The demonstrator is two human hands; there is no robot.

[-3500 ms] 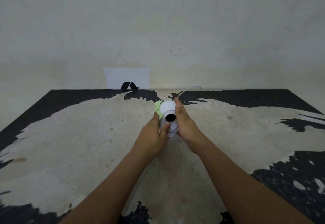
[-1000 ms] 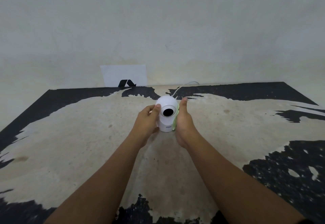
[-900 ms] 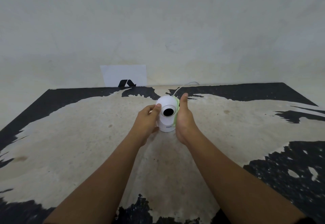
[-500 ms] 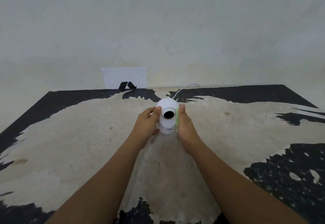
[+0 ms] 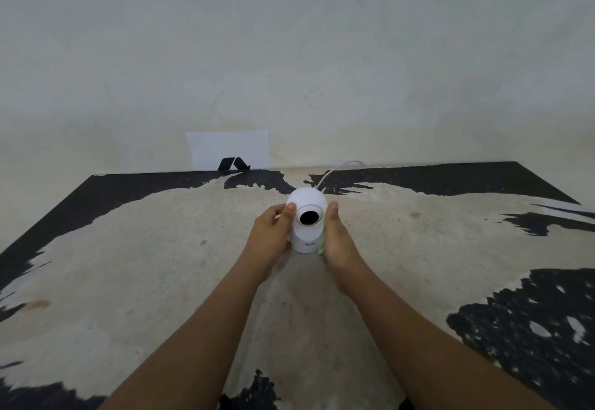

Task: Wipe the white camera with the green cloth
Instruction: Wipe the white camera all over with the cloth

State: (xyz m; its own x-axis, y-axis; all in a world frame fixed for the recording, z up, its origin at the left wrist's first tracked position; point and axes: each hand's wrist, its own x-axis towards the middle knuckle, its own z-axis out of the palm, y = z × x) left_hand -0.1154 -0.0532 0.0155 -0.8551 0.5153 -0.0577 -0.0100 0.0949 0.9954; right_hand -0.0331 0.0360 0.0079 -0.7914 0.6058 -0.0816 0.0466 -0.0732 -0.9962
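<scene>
Across the worn black-and-beige bench (image 5: 135, 268), one white camera (image 5: 307, 221) stands upright at centre. At 11 o'clock one white card (image 5: 228, 150) leans against the wall; at 1 o'clock one white cable (image 5: 338, 170) trails back. Left hand (image 5: 269, 239) grips the camera's side; right hand (image 5: 339, 242) presses one green cloth (image 5: 323, 239) against it, mostly hidden.

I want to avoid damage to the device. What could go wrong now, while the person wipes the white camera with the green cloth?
1. The white cable runs from behind the white camera toward the wall; turning the camera may tug it.
2. The left hand has its thumb close to the dark lens, so a slip could smear it.
3. Only a thin edge of the green cloth shows under the right hand; it may bunch and bare skin could rub the shell.
</scene>
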